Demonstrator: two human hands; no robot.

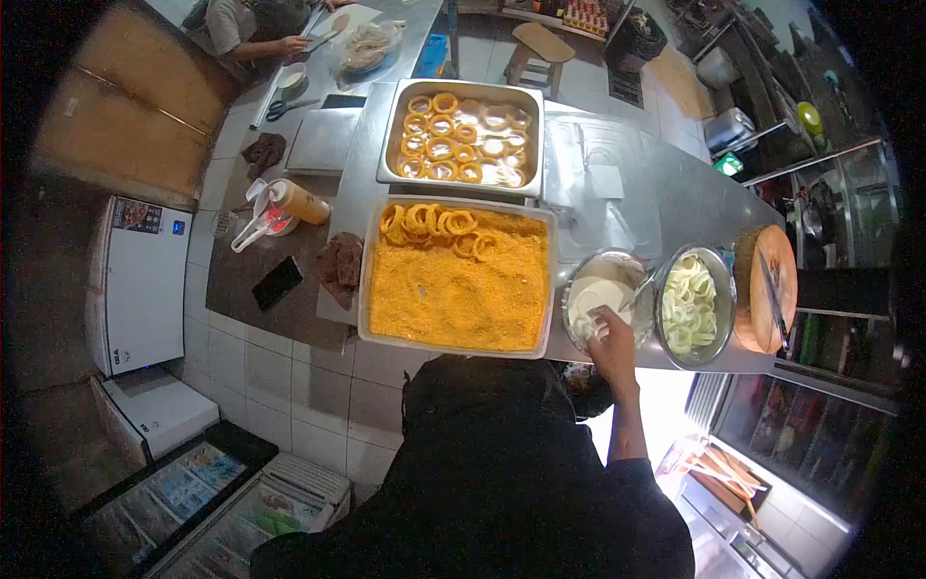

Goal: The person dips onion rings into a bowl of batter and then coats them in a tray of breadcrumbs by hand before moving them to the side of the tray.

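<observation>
My right hand (612, 340) reaches over the near rim of a bowl of pale batter (600, 291). Its fingers are drawn together at the batter, and whatever they hold is hidden. To the right stands a bowl of raw onion rings (690, 307). A tub of orange breadcrumbs (453, 299) lies left of the batter, with several coated onion rings (429, 221) along its far side. Behind it, a metal tray (536, 145) carries more coated rings in rows. My left hand is out of sight.
A knife (772, 294) rests on a round wooden board (752, 328) at the far right. On the left are a squeeze bottle (301, 203), a phone (278, 286) and a brown cloth (340, 268). Another person's hand (292, 45) works at the back left.
</observation>
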